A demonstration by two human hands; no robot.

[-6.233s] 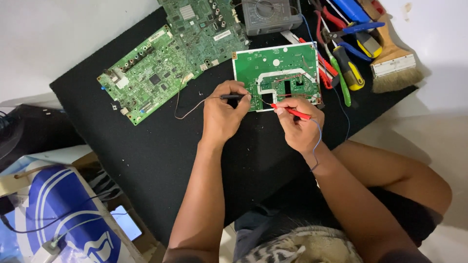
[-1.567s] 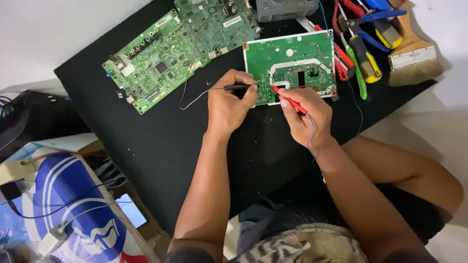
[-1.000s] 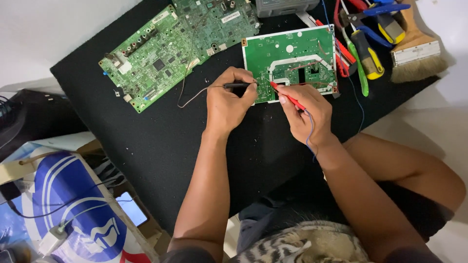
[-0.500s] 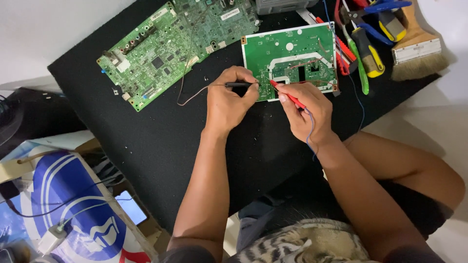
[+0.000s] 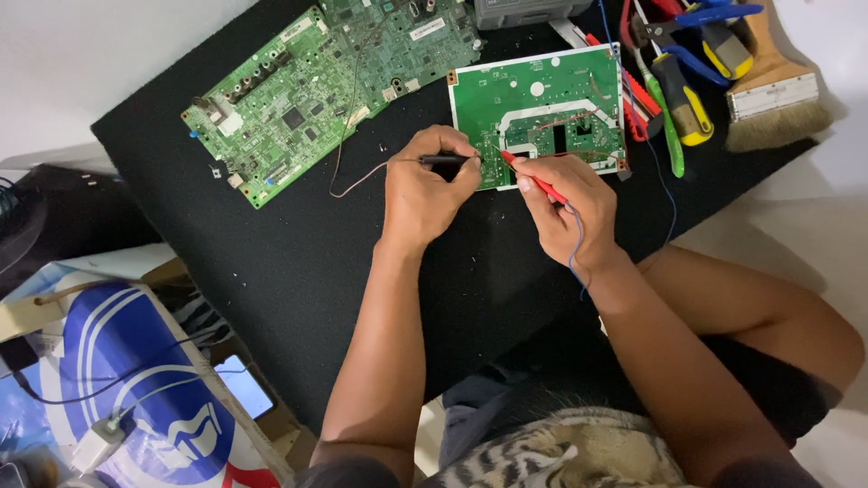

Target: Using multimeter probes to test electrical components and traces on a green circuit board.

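My left hand (image 5: 425, 185) pinches black probe (image 5: 445, 160), right hand (image 5: 571, 201) pinches red probe (image 5: 533, 179); both tips meet small green circuit board (image 5: 542, 108) for contact.

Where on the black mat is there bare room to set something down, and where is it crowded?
The widest bare patch of the black mat lies below the large circuit board, left of the left hand. A narrower strip lies right of the right hand, below the screwdrivers. The top right corner is crowded with tools and a brush.
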